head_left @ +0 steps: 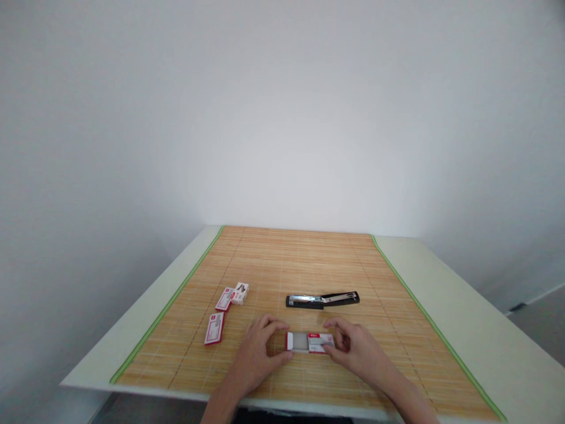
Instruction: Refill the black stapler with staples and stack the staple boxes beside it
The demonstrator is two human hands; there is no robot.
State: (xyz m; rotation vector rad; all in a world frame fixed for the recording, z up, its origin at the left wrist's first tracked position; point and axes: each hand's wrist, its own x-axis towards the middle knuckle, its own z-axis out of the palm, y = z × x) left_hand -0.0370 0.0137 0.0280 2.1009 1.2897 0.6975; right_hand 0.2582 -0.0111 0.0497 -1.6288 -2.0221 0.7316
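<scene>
In the head view, the only one there is, I see a person's two bare hands working low over a bamboo mat [304,259] with green edging, spread on a white table [441,277]. Between them, flat on the mat near the person's edge of the table, lies a staple box [310,343] slid partly open: its pale tray [299,341] shows on the left, its red-and-white sleeve [321,337] on the right. I can't make out whether the tray holds anything.

The box's long axis runs left to right, straight from one hand to the other. The left hand [260,347] has thumb and forefinger spread, tips just by the tray's end, so the box lies to the right of them. The right hand [353,344] is the closer one, its thumb over the near right part of the sleeve, forefinger lifted apart beyond it, the other fingers curled by the end; whether they pinch the card I can't tell.

Beyond the box, a black stapler [323,300] lies opened out, roughly parallel to it. Off past the left hand sit a red-edged box [214,328], a second red-edged box [225,299] behind it, and a white pictured box [241,293] up against that one.
</scene>
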